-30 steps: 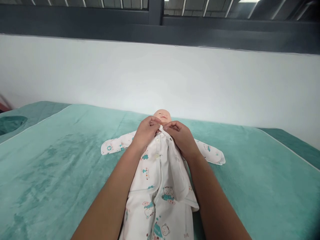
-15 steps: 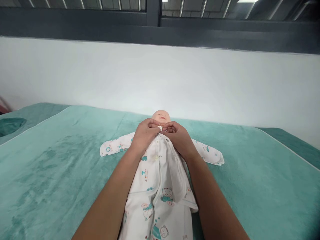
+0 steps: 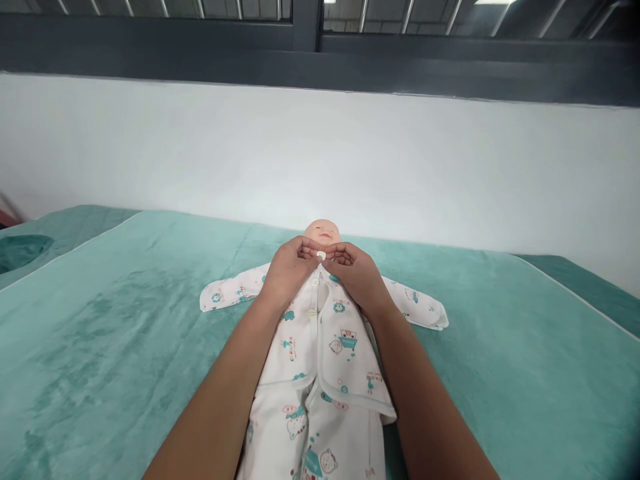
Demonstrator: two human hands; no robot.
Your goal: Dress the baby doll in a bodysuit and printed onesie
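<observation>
A baby doll [image 3: 323, 231] lies on its back, its head toward the wall, dressed in a white printed baby jacket [image 3: 345, 340] with sleeves spread to both sides. At the collar, my left hand [image 3: 293, 263] pinches one front edge of the jacket between thumb and fingers. My right hand [image 3: 357, 270] pinches the other front edge right beside it, the fingertips of both hands nearly touching. A small white bit of the collar shows between them. Buttons run down the left front edge. Below the jacket are matching white printed pants [image 3: 280, 433].
A green plush blanket [image 3: 125, 333] covers the surface under the doll. Behind it rises a white wall [image 3: 320, 153], with a dark window frame [image 3: 310, 67] and metal bars above. Something red shows at the far left edge.
The jacket's right front panel, folded back before, now lies flat with its printed side up. Both hands stay at the collar, bringing the two edges together. The view shifted slightly.
</observation>
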